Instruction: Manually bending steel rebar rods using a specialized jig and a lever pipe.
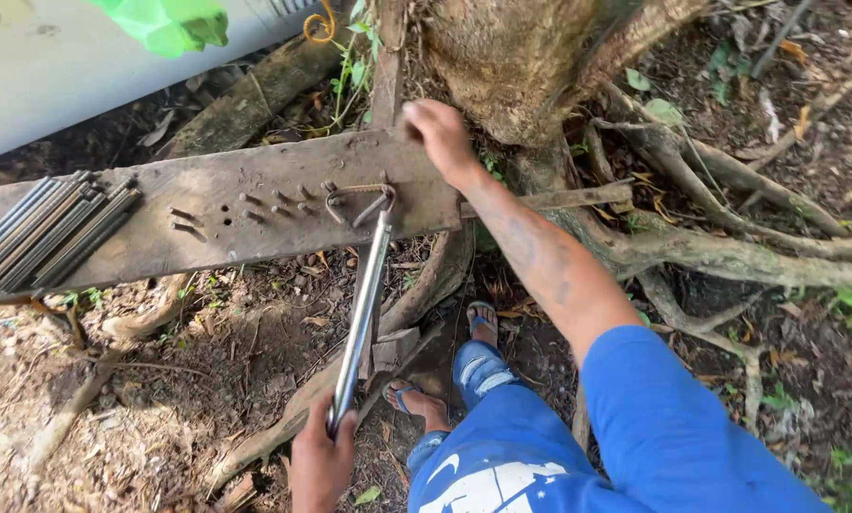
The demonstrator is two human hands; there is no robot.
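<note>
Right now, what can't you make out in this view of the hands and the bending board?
- Left hand: wrist cut off by the bottom edge.
- Right hand: fingertips hidden over the wooden plank's far edge.
- Metal pipe: its tip blocks the bent rod's engaged part.
- Green object: cropped by the top edge.

The left hand (321,461) grips the lower end of a metal pipe (361,318), whose top meets a bent wire (359,199) among pegs on a wooden plank (255,204). The right hand (437,133) rests on the plank's edge beside a tree trunk (511,57). Straight rods (46,233) lie on the plank's left end.
</note>
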